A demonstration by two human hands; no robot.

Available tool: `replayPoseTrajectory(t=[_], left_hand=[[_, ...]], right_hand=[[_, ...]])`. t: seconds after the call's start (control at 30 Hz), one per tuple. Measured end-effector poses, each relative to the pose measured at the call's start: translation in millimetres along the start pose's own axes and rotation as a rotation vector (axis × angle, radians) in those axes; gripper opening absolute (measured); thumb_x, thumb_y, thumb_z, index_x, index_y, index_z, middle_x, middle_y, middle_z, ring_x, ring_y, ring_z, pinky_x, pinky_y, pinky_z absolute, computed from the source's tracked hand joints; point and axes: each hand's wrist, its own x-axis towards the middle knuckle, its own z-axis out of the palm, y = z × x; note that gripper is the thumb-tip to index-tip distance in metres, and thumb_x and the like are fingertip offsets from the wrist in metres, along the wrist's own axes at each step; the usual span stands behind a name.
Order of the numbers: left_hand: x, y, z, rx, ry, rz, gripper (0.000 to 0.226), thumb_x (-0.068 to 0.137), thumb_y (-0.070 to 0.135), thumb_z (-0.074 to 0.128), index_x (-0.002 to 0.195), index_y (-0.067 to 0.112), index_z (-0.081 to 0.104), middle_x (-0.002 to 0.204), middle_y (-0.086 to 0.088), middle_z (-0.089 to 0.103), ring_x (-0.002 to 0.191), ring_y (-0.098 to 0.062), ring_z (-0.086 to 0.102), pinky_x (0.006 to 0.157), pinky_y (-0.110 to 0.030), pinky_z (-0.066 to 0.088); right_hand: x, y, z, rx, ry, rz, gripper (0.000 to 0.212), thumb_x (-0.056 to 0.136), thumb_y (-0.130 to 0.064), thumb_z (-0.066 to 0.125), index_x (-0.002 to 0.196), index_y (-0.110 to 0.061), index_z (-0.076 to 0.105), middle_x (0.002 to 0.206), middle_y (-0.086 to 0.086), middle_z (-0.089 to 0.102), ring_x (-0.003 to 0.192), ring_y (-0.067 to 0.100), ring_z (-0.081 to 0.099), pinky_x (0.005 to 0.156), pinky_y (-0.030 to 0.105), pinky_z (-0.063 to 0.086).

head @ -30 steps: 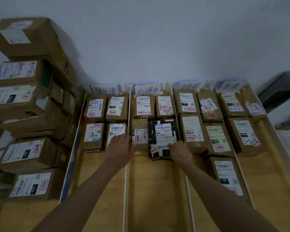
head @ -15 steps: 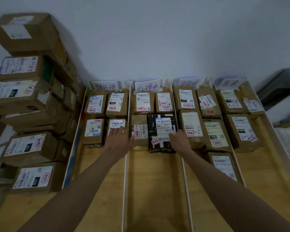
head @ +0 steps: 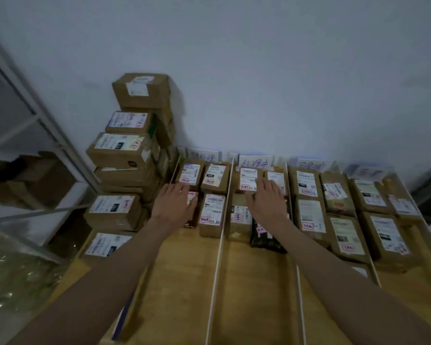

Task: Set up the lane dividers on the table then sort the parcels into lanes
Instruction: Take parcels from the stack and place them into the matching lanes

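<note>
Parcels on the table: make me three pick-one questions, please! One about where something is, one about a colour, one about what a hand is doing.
1. Where is the black parcel? A) leftmost lane B) second lane from the left C) on the floor
2. What colour are the lane dividers? A) white B) red C) green
3. What is the left hand doing? A) lifting a box B) making a fist C) lying flat on parcels

Answers: B, only one lane lies to its left; A, they are thin white strips; C, its straight fingers rest on the parcels.

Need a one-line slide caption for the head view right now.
Left hand and right hand rest flat on labelled brown cardboard parcels in adjacent lanes split by a thin white divider strip.
</note>
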Motion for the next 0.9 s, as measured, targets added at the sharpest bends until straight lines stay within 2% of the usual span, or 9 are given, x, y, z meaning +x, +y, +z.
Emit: replayPoseTrajectory(t=[0.13,0.23,0.37,0.5,0.6,0.77,0.9], left_hand=[[-25.2,-55.2,-18.8,0.002,0.050,-0.095,0.053,0.098,0.049,0.027,0.124,0.014,0.057,0.122,-0.007,0.060,0.115,-0.027,0.055,0.108,-0.041,0.036],[-40.6,-96.6,-27.7,-0.007,0.064,-0.154,0.045,0.099,0.046,0.036,0.123,0.016,0.058,0.124,-0.007,0.060,0.119,-0.026,0.054,0.112,-0.042,0.032],[-48.2,-150.6,-37.7,-0.014,0.084,-0.188,0.043,0.099,0.048,0.035,0.123,0.018,0.056,0.127,-0.005,0.058,0.123,-0.023,0.051,0.113,-0.040,0.032],[-39.8,-201.9,-41.8,0.004,0.060,-0.188,0.050,0.101,0.049,0.030,0.132,0.015,0.050,0.136,-0.007,0.053,0.128,-0.025,0.047,0.115,-0.042,0.029],[-25.5,-240.9,-41.4,0.006,0.060,-0.176,0.052,0.101,0.048,0.029,0.138,0.015,0.045,0.138,-0.008,0.052,0.129,-0.026,0.047,0.115,-0.043,0.029],[14.7,-298.3,-39.4,-0.041,0.091,-0.155,0.051,0.101,0.047,0.030,0.133,0.013,0.051,0.131,-0.008,0.056,0.122,-0.026,0.051,0.110,-0.042,0.035],[51.6,-328.1,-38.9,-0.095,0.073,-0.171,0.054,0.101,0.050,0.031,0.134,0.012,0.049,0.131,-0.008,0.054,0.119,-0.025,0.053,0.104,-0.040,0.041]], right_hand=[[0.2,-55.5,0.0,0.012,0.013,-0.070,0.054,0.102,-0.041,0.035,0.144,-0.006,0.038,0.146,0.013,0.043,0.138,0.030,0.035,0.115,0.042,0.030],[3.9,-95.7,3.6,0.009,0.002,-0.111,0.054,0.102,-0.042,0.035,0.142,-0.006,0.039,0.143,0.014,0.045,0.135,0.030,0.038,0.114,0.042,0.032],[9.1,-147.3,5.8,0.051,0.002,-0.124,0.055,0.103,-0.043,0.036,0.144,-0.006,0.038,0.144,0.014,0.045,0.136,0.030,0.038,0.113,0.042,0.031],[23.3,-195.5,14.0,0.073,-0.007,-0.088,0.053,0.102,-0.043,0.037,0.140,-0.007,0.041,0.141,0.014,0.048,0.132,0.029,0.043,0.107,0.043,0.038],[38.9,-231.2,21.8,0.091,-0.033,-0.056,0.054,0.102,-0.043,0.036,0.141,-0.007,0.039,0.143,0.014,0.046,0.134,0.029,0.041,0.108,0.043,0.038],[70.5,-287.1,30.6,0.148,-0.041,0.006,0.052,0.102,-0.042,0.036,0.138,-0.006,0.042,0.140,0.016,0.048,0.130,0.031,0.045,0.106,0.047,0.042],[101.8,-318.3,43.4,0.239,-0.082,0.090,0.049,0.100,-0.043,0.036,0.129,-0.005,0.048,0.129,0.014,0.053,0.120,0.030,0.053,0.096,0.047,0.050]])
